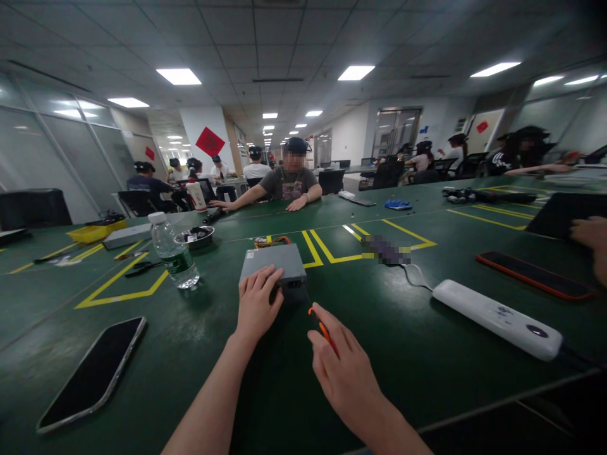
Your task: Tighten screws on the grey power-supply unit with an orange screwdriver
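Note:
A grey metal computer power supply (288, 258) lies on the green table, with a bundle of coloured cables (272, 242) at its far side. My left hand (258, 297) grips its near left part, fingers over the top and thumb on the front face. In my right hand (345, 363) is a screwdriver (325, 330) with an orange and black handle. Its thin shaft points up and away toward the near right corner of the power supply. Whether the tip touches the casing I cannot tell.
Left of me stand a water bottle (174, 253), a metal bowl (202, 235) of small dark parts, and a phone (95, 373). To the right lie a white power bank-like device (496, 319) with a cable and an orange-edged phone (533, 275). A person (291, 180) sits opposite.

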`<state>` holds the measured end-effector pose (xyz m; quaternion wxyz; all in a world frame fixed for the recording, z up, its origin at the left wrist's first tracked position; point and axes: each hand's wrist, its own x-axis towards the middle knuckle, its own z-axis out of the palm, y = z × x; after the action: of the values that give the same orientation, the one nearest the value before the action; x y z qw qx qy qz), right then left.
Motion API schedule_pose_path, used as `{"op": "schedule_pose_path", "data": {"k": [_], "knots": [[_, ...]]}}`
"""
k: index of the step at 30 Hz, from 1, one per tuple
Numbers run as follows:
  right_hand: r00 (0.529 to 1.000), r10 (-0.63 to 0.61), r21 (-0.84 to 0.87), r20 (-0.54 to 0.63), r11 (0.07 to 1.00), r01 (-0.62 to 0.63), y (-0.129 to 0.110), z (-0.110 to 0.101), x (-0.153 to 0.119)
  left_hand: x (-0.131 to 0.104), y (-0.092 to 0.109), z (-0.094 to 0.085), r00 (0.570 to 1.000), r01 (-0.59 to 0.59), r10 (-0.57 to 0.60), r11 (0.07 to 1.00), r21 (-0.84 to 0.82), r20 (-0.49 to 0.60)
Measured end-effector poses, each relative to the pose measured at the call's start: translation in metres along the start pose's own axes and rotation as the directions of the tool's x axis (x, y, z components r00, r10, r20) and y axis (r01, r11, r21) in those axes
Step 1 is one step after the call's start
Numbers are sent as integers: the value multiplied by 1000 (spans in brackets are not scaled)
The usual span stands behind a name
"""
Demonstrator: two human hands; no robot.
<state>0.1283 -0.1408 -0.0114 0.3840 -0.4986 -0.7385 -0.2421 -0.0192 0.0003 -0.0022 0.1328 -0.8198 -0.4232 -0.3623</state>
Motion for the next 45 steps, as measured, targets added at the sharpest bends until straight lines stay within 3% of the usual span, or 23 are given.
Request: {"op": "schedule_pose_path", "data": {"k": [3, 9, 12, 15, 19, 23, 29, 37, 45], "knots": [[998, -47, -39, -50, 998, 46, 1, 5, -2, 0, 0, 0, 1000, -2, 2, 1000, 5, -1], [994, 102, 20, -34, 995, -101, 5, -3, -1, 0, 0, 0, 1000, -2, 2, 1000, 11, 0], [998, 55, 5, 6, 998, -55, 0, -3, 2, 0, 0, 1, 1000, 4, -4, 1000, 9, -1], [1000, -11, -51, -26, 999, 10, -2, 3, -1, 0, 0, 1, 1000, 5, -5, 1000, 4, -10], [997, 33, -93, -74, 995, -40, 5, 6, -5, 0, 0, 2, 1000, -1, 1, 1000, 0, -17], [995, 94, -83, -21, 992, -95, 5, -1, -4, 1, 0, 2, 1000, 6, -6, 1000, -6, -20], [1000, 12, -198, -24, 980, -16, -7, 4, -4, 1, 2, 2, 999, 11, -12, 1000, -25, -45], [988, 152, -134, 1, 979, -151, 0, -11, 6, 0, 2, 2, 999, 24, -25, 999, -23, -42], [998, 61, -188, 22, 981, -55, -2, -8, 5, 1, 3, 1, 999, 30, -31, 999, -24, -36]]}}
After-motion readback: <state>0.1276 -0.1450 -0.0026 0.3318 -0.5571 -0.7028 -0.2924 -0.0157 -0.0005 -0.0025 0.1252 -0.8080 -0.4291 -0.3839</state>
